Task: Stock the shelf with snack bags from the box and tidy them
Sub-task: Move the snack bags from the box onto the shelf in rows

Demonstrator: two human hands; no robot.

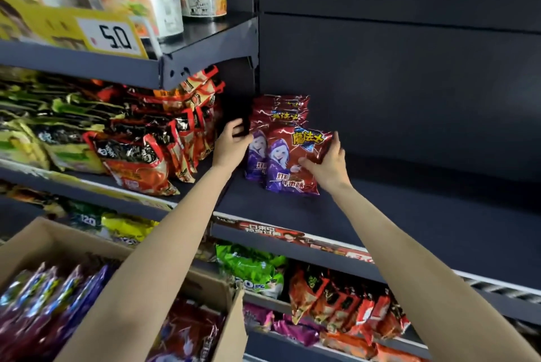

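Snack bags (281, 139) stand in a short row on the dark shelf (380, 215) (at its left end); right hand (329, 167) pinches the front bag (294, 161) at its three o'clock edge; left hand (232, 143), fingers loosely spread, touches the row at nine o'clock; box (228, 332) sits at seven o'clock.

Lighting is coming from above and in front, moderate in strength. The shelf (380, 215) beyond the fingers is reading dark, its back panel (409, 68) absorbing most light. Foil on the front bag (295, 159), between the fingertips, is throwing small glare spots. The box (44, 244), well below and nearer than the fingers, is showing heavy blur, its contents smearing. The tag (112, 36) up left is appearing soft. Wide-angle distortion is bending shelf edges toward the frame borders.
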